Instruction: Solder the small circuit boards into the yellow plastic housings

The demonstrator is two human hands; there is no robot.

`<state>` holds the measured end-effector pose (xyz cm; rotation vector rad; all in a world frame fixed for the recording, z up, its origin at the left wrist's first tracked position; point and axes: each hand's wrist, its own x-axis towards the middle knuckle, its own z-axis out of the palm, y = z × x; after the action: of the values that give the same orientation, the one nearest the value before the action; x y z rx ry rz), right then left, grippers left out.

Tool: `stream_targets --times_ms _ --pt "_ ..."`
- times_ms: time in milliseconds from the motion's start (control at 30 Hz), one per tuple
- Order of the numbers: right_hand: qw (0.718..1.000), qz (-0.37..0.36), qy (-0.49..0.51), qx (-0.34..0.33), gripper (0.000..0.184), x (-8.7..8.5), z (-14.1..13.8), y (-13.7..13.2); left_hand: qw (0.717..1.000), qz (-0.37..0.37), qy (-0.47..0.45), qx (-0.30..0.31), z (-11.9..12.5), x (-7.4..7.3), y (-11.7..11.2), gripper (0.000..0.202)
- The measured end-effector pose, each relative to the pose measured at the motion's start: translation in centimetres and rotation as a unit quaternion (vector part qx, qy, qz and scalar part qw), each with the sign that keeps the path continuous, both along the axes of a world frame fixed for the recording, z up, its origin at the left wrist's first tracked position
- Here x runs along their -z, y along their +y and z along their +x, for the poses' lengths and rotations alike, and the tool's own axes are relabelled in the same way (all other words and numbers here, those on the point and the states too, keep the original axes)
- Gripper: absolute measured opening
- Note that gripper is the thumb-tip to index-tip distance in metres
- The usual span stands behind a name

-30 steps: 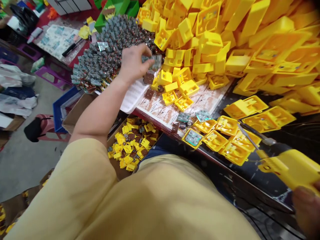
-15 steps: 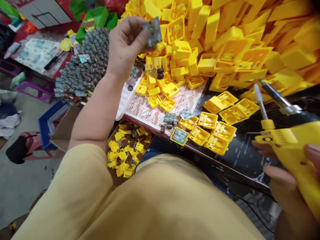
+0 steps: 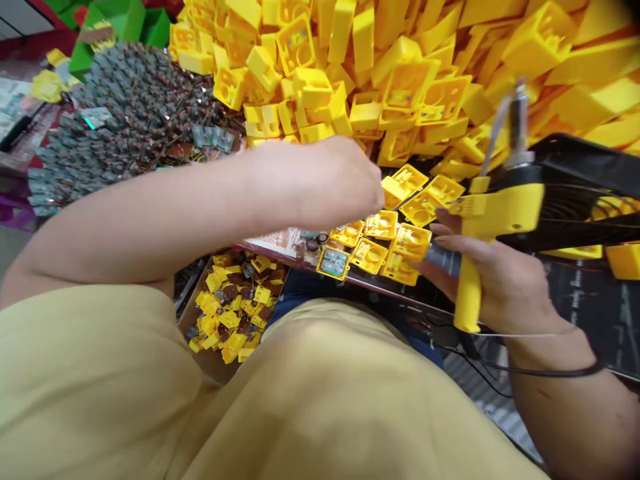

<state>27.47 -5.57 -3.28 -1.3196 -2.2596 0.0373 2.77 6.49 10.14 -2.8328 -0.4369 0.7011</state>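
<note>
My left hand [image 3: 345, 177] reaches over the table, back of the hand towards me. Its fingers look curled, but they and whatever they hold are hidden behind the hand. Below it lie open yellow plastic cases [image 3: 369, 256], and one nearby case holds a circuit board [image 3: 334, 262]. My right hand [image 3: 505, 273] grips the handle of a yellow soldering gun [image 3: 500, 210], whose tip and solder feed tube point up and away. A blurred grey patch beside these fingers is not clear enough to name.
A tall heap of yellow cases [image 3: 505, 40] fills the back. Left of it is a pile of grey circuit boards [image 3: 120, 113] with green bins [image 3: 107, 30] behind. A cardboard box of small yellow parts [image 3: 233, 313] stands below the table edge. A black cable [image 3: 545, 371] crosses my right forearm.
My left hand, which held a circuit board up at the back, has come right and down over the cases. My right hand has brought the soldering gun left, closer to the cases. The view has shifted.
</note>
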Motion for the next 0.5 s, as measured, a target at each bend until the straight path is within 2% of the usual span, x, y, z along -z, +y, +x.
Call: stream_targets --times_ms 67,133,233,333,400,500 --pt "0.998 0.02 -0.024 -0.056 0.043 0.0 0.3 0.8 0.998 0.039 0.025 0.031 0.6 0.5 -2.6 0.023" --pt "0.994 0.034 -0.044 -0.094 0.049 0.0 0.4 1.2 0.996 0.018 -0.05 0.075 0.3 1.8 -4.4 0.028" --pt "0.992 0.049 -0.048 -0.104 0.049 0.3 0.0 1.1 0.98 -0.053 -0.152 0.115 -1.7 4.5 -5.2 0.034" --pt "0.994 0.054 -0.03 -0.085 0.047 1.0 -0.9 0.5 0.96 -0.108 -0.234 0.109 -4.1 6.3 -4.8 0.034" --pt "0.996 0.064 -0.003 -0.068 0.047 1.6 -1.8 0.3 0.936 -0.109 -0.331 0.041 -5.4 6.6 -4.5 0.027" --pt "0.995 0.076 0.041 -0.043 0.051 2.3 -2.7 0.1 0.89 -0.063 -0.425 -0.152 -6.1 6.5 -4.2 0.025"
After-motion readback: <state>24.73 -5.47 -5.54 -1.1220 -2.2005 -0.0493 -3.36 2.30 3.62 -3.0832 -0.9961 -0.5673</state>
